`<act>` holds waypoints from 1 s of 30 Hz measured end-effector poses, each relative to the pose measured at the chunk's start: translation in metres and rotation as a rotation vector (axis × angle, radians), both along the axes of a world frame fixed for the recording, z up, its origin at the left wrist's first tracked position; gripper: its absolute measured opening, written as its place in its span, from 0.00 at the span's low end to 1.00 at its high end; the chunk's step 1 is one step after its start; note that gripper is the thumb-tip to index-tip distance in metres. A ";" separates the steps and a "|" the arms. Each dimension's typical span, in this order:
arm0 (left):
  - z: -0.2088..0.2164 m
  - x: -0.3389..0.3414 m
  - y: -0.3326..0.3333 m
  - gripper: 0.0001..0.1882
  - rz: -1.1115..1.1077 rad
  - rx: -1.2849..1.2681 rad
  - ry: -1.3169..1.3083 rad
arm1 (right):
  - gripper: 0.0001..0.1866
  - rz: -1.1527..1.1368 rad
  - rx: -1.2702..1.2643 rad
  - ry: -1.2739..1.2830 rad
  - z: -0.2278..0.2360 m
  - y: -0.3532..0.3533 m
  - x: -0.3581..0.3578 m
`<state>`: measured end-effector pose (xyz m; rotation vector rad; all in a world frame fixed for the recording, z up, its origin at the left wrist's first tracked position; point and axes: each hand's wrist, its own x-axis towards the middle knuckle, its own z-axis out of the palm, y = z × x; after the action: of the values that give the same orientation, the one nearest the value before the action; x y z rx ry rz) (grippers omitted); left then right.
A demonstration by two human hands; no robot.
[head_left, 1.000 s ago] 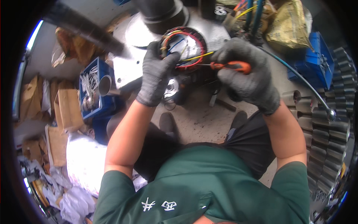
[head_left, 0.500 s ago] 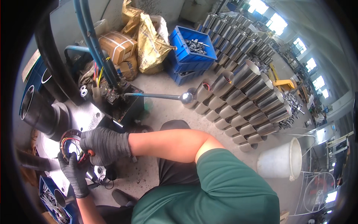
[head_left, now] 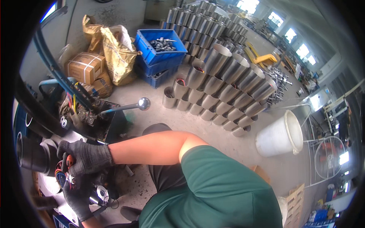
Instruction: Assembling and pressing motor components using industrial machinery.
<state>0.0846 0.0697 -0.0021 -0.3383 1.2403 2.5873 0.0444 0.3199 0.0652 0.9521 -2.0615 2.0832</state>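
Observation:
At the lower left of the head view, a wound motor stator (head_left: pixel 59 177) with coloured wires shows in part behind my gloves. My right hand (head_left: pixel 86 156), in a dark grey knit glove, is closed round a tool with an orange-red handle (head_left: pixel 69 161); its working end is hidden. My left hand (head_left: pixel 78 198), gloved alike, is closed at the near side of the stator, its fingertips among the wires. Whether it grips the stator's rim or only wires is hard to see. A dark metal cylinder (head_left: pixel 32 155) lies just beyond, on the pale worktop (head_left: pixel 49 185).
A lever with a ball knob (head_left: pixel 144 103) juts out ahead of my right arm. Stacked metal sleeves (head_left: pixel 213 85) stand on the floor at centre right, near a white bucket (head_left: pixel 277 135). Blue crates (head_left: pixel 159 57) of metal parts, sacks (head_left: pixel 116 55) and a cardboard box (head_left: pixel 86 67) stand at the back.
The whole view has shifted, so the surroundings sit farther left. My right hand has moved across the stator, and the orange-red handle now points up beside its fingers. My left hand stays at the stator.

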 end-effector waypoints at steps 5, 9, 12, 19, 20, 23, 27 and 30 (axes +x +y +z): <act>-0.022 -0.011 -0.015 0.30 -0.205 -0.922 0.444 | 0.12 0.077 -0.204 -0.099 0.007 0.014 -0.015; -0.021 -0.003 -0.025 0.34 -0.331 -2.140 0.562 | 0.11 0.132 -0.171 -0.300 0.003 0.014 -0.031; -0.034 -0.009 -0.026 0.30 -0.119 -1.473 0.642 | 0.26 0.071 -0.177 -0.398 -0.029 0.005 -0.045; -0.074 -0.032 -0.007 0.22 -0.054 -0.277 0.121 | 0.52 -0.001 -0.219 -0.597 -0.043 -0.007 -0.038; -0.072 -0.032 0.002 0.23 -0.083 -0.171 0.105 | 0.53 -0.057 -0.132 -0.504 -0.051 -0.008 -0.044; -0.059 -0.034 0.014 0.25 -0.100 -0.241 0.072 | 0.57 -0.132 -0.013 -0.424 -0.048 -0.005 -0.039; -0.084 -0.051 0.001 0.27 0.015 -0.329 0.245 | 0.56 -0.144 0.182 -0.292 -0.043 -0.012 -0.034; -0.056 -0.040 0.037 0.28 0.081 -0.556 0.372 | 0.54 -0.226 0.324 -0.218 -0.039 -0.006 -0.031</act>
<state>0.0443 0.1068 -0.0581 0.0044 2.1168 2.3908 0.0139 0.3141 0.0259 0.5005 -2.5343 1.8463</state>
